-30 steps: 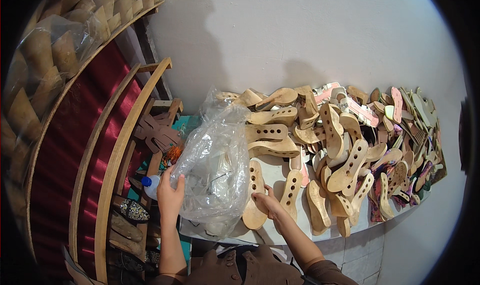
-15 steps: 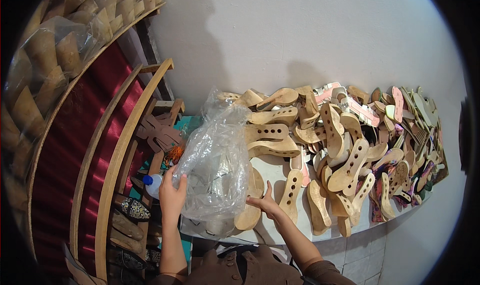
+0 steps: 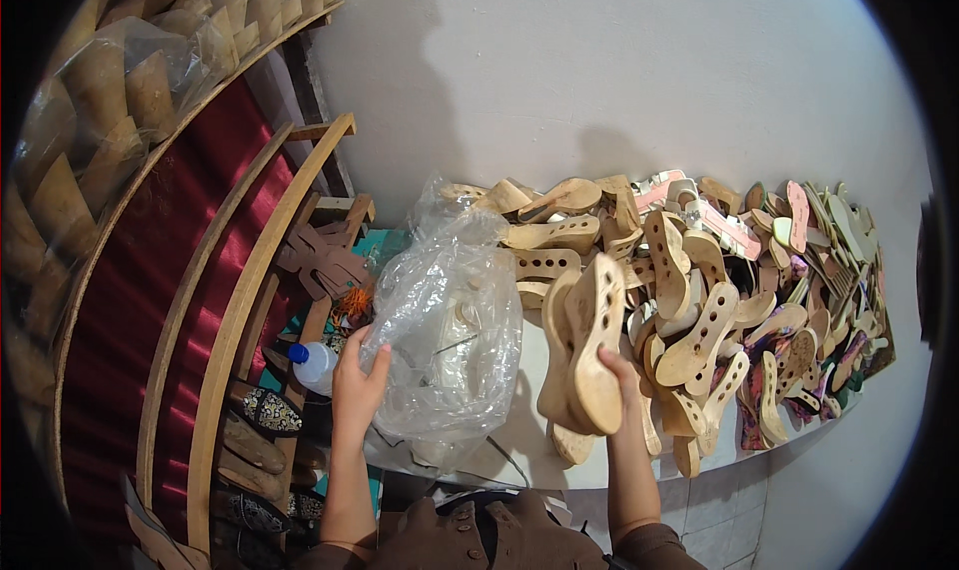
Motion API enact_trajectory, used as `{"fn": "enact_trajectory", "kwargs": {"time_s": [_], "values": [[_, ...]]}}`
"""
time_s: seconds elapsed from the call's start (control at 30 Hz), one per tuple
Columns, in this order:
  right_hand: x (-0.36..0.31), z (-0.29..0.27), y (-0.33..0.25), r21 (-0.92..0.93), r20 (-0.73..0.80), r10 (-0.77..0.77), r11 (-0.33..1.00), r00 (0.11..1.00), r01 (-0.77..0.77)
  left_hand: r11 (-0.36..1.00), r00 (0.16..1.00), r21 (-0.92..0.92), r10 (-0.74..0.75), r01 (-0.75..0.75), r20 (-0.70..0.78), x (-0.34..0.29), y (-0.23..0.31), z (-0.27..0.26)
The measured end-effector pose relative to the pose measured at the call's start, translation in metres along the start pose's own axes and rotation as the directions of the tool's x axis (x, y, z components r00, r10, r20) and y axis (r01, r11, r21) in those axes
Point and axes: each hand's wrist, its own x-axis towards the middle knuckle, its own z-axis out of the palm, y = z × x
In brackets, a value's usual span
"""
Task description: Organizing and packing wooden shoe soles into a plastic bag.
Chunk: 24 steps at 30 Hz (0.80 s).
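Note:
My left hand [image 3: 360, 385] grips the left edge of a large clear plastic bag [image 3: 430, 370], which stands crumpled on the table. Some pale shapes show faintly through its film, too blurred to name. Over the table to the right of the bag, my right hand [image 3: 624, 385] is closed round two wooden shoe soles [image 3: 597, 360] pressed together. The front one has a row of round holes along its raised heel part. Most of my right fingers are hidden behind them. Another wooden sole [image 3: 571, 444] lies on the table just below.
Piled wooden soles [image 3: 699, 340] cover the right of the white table [image 3: 519, 420], with pink-and-white sandals [image 3: 721, 228] among them. At left stand a wooden rack [image 3: 262, 270] with patterned shoes [image 3: 270, 410] and a blue-capped bottle [image 3: 315, 365]. A wall rises behind.
My right hand has picked up wooden soles from beside the bag, lifting them and shifting right. My left hand stays at the bag's edge.

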Motion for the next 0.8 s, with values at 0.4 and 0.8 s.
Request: {"fn": "enact_trajectory", "kwargs": {"time_s": [0.4, 0.8], "values": [[0.01, 0.096, -0.019, 0.342, 0.187, -0.213, 0.929, 0.959, 0.14, 0.937, 0.955, -0.327, -0.026, 0.126, 0.294, -0.008, -0.015, 0.029], [0.033, 0.092, 0.044, -0.169, 0.357, -0.344, 0.891, 0.869, 0.422, 0.844, 0.974, -0.497, -0.12, 0.203, 0.194, -0.025, -0.024, 0.06]]}}
